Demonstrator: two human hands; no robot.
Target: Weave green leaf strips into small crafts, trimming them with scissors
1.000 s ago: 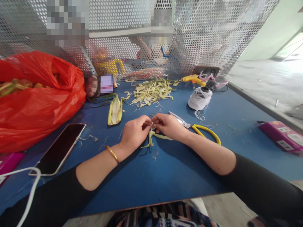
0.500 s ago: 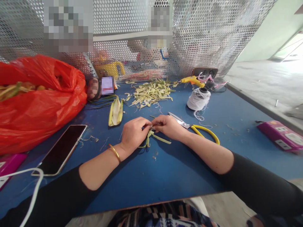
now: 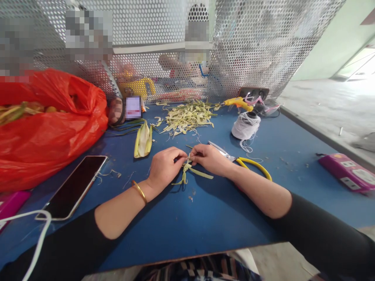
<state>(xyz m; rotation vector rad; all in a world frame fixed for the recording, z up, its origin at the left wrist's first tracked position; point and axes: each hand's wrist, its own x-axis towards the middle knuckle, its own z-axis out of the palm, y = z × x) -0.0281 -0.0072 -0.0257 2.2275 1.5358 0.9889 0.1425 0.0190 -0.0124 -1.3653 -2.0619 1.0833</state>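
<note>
My left hand point(image 3: 165, 166) and right hand point(image 3: 209, 158) were close together above the middle of the surface point(image 3: 181, 222). Thumb and fingers of each were closed in a pinch at the far end of a knotted husk strip point(image 3: 186, 168), its loose tails pointing near and right. Yellow-handled scissors point(image 3: 233, 158) lay just right of my right hand; beyond them stood a thread spool point(image 3: 246, 126). A husk pile point(image 3: 190, 118) lay on the far side.

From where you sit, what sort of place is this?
Probably a handicraft workshop: the blue table holds yellow-handled scissors, a spool of white thread and what looks like a yellow glue gun.
</note>
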